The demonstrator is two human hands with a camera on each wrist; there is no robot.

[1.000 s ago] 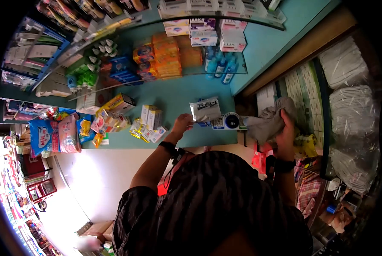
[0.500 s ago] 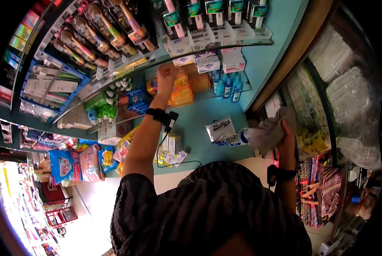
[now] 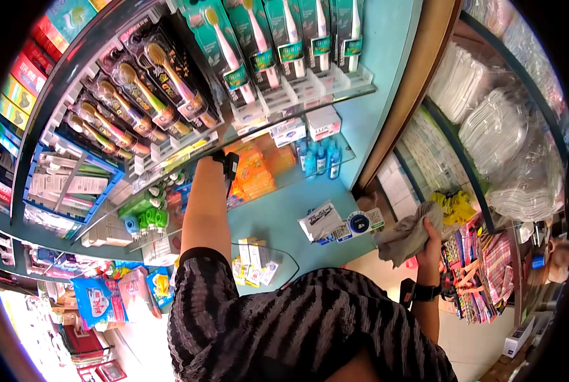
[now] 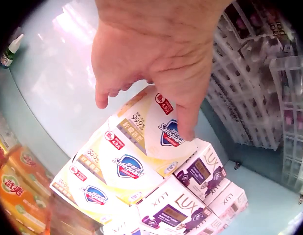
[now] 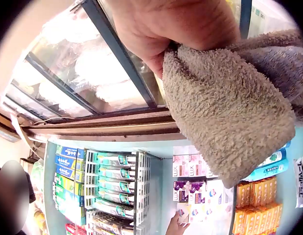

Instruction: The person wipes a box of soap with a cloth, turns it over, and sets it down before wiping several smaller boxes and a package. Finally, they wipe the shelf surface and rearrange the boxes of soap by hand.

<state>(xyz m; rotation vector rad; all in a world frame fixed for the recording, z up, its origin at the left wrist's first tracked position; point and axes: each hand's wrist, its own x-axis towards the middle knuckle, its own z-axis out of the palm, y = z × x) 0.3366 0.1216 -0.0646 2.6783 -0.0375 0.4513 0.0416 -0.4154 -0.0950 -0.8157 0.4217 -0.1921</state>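
Note:
In the left wrist view my left hand [image 4: 154, 63] grips the upper end box of a Safeguard soap row [image 4: 129, 166], thumb on one side and curled fingers at the other. Purple-and-white LUX boxes [image 4: 193, 169] adjoin that row. The right wrist view also shows my left hand [image 5: 176, 226] at the soap boxes; in the head view the upper shelf hides it. My right hand [image 3: 431, 245] holds a bunched grey cloth [image 3: 406, 237], which hangs from the grip in the right wrist view [image 5: 229, 107].
Toothbrush packs [image 3: 291, 41] hang on the rack above the glass shelf. Orange packs [image 3: 252, 172] and blue bottles [image 3: 320, 159] stand near the soap. A white packet [image 3: 322, 221] and small boxes [image 3: 254, 258] lie on the counter. Wrapped stacks [image 3: 494, 127] fill shelves at the right.
My left hand has risen from the counter to the soap boxes on the shelf and now grips one. The head view has shifted toward the upper shelves. The cloth stays in my right hand.

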